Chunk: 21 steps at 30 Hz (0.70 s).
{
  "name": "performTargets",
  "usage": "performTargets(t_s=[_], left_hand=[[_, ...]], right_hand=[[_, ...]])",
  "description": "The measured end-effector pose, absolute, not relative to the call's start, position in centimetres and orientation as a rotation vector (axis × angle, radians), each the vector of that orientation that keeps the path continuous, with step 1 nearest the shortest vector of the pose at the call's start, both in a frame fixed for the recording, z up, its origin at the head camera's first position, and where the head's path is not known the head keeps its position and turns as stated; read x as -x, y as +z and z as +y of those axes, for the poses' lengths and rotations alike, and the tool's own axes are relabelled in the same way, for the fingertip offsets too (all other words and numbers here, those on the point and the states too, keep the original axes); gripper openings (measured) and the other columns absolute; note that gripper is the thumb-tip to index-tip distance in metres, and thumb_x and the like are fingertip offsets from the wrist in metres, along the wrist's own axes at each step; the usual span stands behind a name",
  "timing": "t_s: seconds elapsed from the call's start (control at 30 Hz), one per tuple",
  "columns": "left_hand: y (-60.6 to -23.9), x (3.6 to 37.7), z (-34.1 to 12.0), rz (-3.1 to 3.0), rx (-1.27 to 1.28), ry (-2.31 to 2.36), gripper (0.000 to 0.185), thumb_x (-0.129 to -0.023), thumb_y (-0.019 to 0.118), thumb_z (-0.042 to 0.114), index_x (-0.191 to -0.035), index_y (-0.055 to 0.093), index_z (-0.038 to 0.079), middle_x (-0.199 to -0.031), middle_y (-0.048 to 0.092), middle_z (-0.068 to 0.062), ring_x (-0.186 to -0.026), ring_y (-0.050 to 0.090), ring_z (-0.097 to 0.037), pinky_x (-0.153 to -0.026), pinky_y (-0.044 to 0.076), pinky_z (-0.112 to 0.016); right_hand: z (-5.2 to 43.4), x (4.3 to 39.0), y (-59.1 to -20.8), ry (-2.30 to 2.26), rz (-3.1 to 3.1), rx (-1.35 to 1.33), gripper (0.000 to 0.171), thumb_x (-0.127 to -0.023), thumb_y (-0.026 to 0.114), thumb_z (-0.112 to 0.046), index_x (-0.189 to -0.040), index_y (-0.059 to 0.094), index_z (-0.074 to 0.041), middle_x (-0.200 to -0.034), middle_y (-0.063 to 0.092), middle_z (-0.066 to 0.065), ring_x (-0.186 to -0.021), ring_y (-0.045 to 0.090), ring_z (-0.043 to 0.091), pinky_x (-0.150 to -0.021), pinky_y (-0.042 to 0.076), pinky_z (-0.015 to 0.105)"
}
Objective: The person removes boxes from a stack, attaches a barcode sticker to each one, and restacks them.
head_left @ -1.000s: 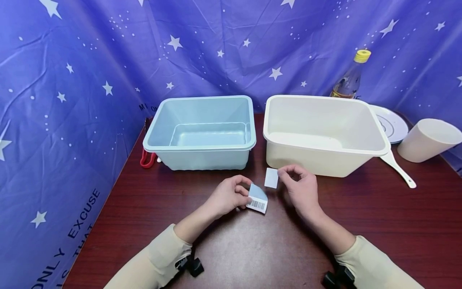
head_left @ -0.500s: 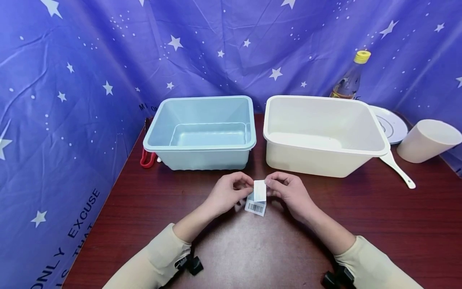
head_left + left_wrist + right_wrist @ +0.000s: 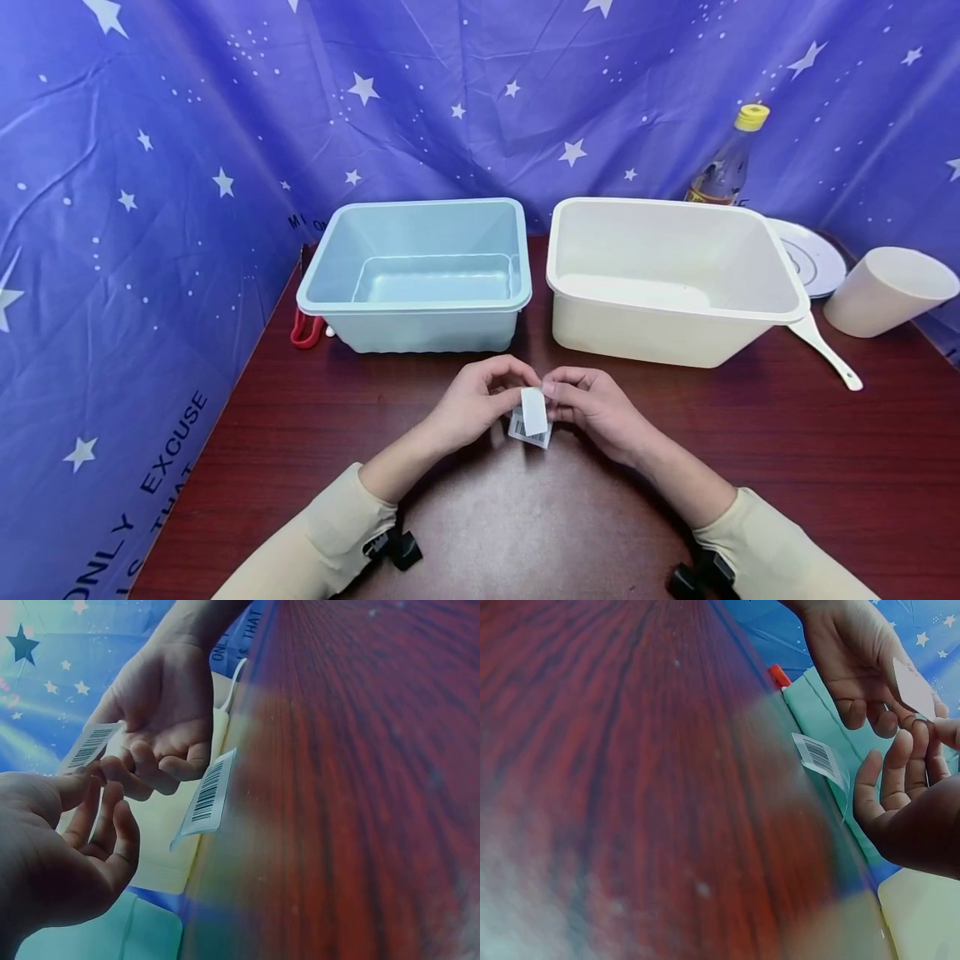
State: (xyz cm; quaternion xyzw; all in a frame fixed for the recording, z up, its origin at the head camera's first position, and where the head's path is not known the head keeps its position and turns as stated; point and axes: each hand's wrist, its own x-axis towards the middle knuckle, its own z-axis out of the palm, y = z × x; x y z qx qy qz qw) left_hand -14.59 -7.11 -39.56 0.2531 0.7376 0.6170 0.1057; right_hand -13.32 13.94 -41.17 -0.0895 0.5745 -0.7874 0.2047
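My left hand (image 3: 474, 402) and right hand (image 3: 603, 412) meet in front of the two tubs. Between their fingertips stands a small white label (image 3: 533, 412), its blank side toward the head camera. The left wrist view shows a barcode on the other face of this label (image 3: 94, 746). Thumb and index finger of each hand pinch it near its upper end. Just below is a second barcode label (image 3: 528, 428) with a clear film edge, close over the table and partly covered by the white one in the head view. No fingers show on this second label (image 3: 817, 757) in the right wrist view.
A blue tub (image 3: 423, 329) and a cream tub (image 3: 637, 333) stand behind the hands. Red-handled tool (image 3: 306, 331) lies at left. To the right are a bottle (image 3: 723, 167), plate (image 3: 813, 254), white handle (image 3: 828, 354) and cup (image 3: 888, 292).
My right hand has moved left and down with the white label, over the second label. The left hand has shifted its fingers from the second label to the white one.
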Motion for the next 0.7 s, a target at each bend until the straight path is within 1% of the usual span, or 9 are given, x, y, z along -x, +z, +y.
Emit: performTargets(t_s=[0.13,0.2,0.3,0.37,0.43,0.47,0.5,0.57,0.7], left_hand=[[-39.66,14.57,-7.12,2.166,-0.776,1.833,0.012,-0.093,0.067,-0.003,-0.101,0.071,0.004,-0.097,0.069,-0.007,-0.077,0.060,-0.015,-0.068,0.048,-0.024],[-39.62,14.56,-7.14,2.175,-0.782,1.829,0.009,-0.093,0.068,-0.001,-0.100,0.070,0.004,-0.097,0.068,-0.007,-0.077,0.060,-0.018,-0.068,0.048,-0.025],[-39.52,14.55,-7.13,2.191,-0.748,1.819,0.005,-0.096,0.067,0.003,-0.100,0.069,0.004,-0.095,0.065,-0.007,-0.076,0.061,-0.028,-0.063,0.053,-0.032],[-39.39,14.56,-7.13,2.202,-0.699,1.820,0.004,-0.097,0.066,0.005,-0.101,0.068,0.004,-0.093,0.064,-0.008,-0.076,0.061,-0.035,-0.060,0.056,-0.040],[-39.31,14.59,-7.13,2.201,-0.623,1.837,0.006,-0.098,0.066,0.008,-0.102,0.067,0.004,-0.091,0.064,-0.012,-0.073,0.061,-0.044,-0.055,0.055,-0.048],[-39.28,14.62,-7.14,2.196,-0.586,1.849,0.007,-0.098,0.066,0.008,-0.103,0.066,0.003,-0.091,0.064,-0.015,-0.074,0.061,-0.047,-0.056,0.055,-0.050],[-39.27,14.63,-7.17,2.191,-0.541,1.856,0.008,-0.098,0.066,0.009,-0.103,0.066,0.003,-0.091,0.065,-0.017,-0.072,0.060,-0.050,-0.053,0.054,-0.052],[-39.32,14.68,-7.23,2.180,-0.453,1.869,0.009,-0.099,0.066,0.011,-0.104,0.066,0.004,-0.089,0.064,-0.021,-0.067,0.058,-0.053,-0.047,0.052,-0.053],[-39.50,14.79,-7.35,2.158,-0.324,1.897,0.011,-0.098,0.067,0.013,-0.105,0.068,0.004,-0.087,0.064,-0.025,-0.061,0.055,-0.055,-0.038,0.047,-0.047]], right_hand=[[13.93,13.24,-41.16,-2.174,1.597,0.271,0.015,-0.100,0.059,-0.005,-0.096,0.073,-0.009,-0.090,0.069,0.003,-0.080,0.065,0.012,-0.074,0.056,0.027],[13.93,13.20,-41.13,-2.161,1.605,0.264,0.013,-0.100,0.060,-0.006,-0.097,0.072,-0.008,-0.090,0.068,0.003,-0.079,0.064,0.012,-0.073,0.055,0.026],[13.95,13.23,-41.07,-2.155,1.645,0.217,0.011,-0.100,0.060,-0.007,-0.099,0.070,-0.004,-0.090,0.067,0.004,-0.078,0.062,0.012,-0.072,0.055,0.024],[13.96,13.29,-41.02,-2.156,1.701,0.162,0.012,-0.101,0.059,-0.007,-0.100,0.069,-0.001,-0.091,0.067,0.005,-0.078,0.062,0.012,-0.073,0.056,0.025],[13.99,13.37,-40.98,-2.167,1.773,0.091,0.012,-0.100,0.058,-0.006,-0.101,0.068,0.001,-0.093,0.068,0.005,-0.077,0.062,0.012,-0.072,0.056,0.025],[14.01,13.41,-40.96,-2.177,1.809,0.053,0.012,-0.100,0.058,-0.005,-0.101,0.067,0.002,-0.093,0.067,0.005,-0.075,0.061,0.012,-0.072,0.056,0.025],[14.03,13.45,-40.95,-2.190,1.845,0.019,0.012,-0.099,0.058,-0.004,-0.101,0.067,0.003,-0.092,0.067,0.005,-0.073,0.061,0.012,-0.071,0.056,0.025],[14.08,13.49,-40.93,-2.223,1.913,-0.032,0.011,-0.099,0.058,-0.004,-0.100,0.067,0.003,-0.090,0.067,0.004,-0.071,0.061,0.013,-0.069,0.056,0.025],[14.19,13.48,-40.90,-2.280,2.027,-0.019,0.011,-0.100,0.060,-0.006,-0.098,0.069,0.000,-0.086,0.066,0.003,-0.068,0.060,0.013,-0.067,0.056,0.025]])
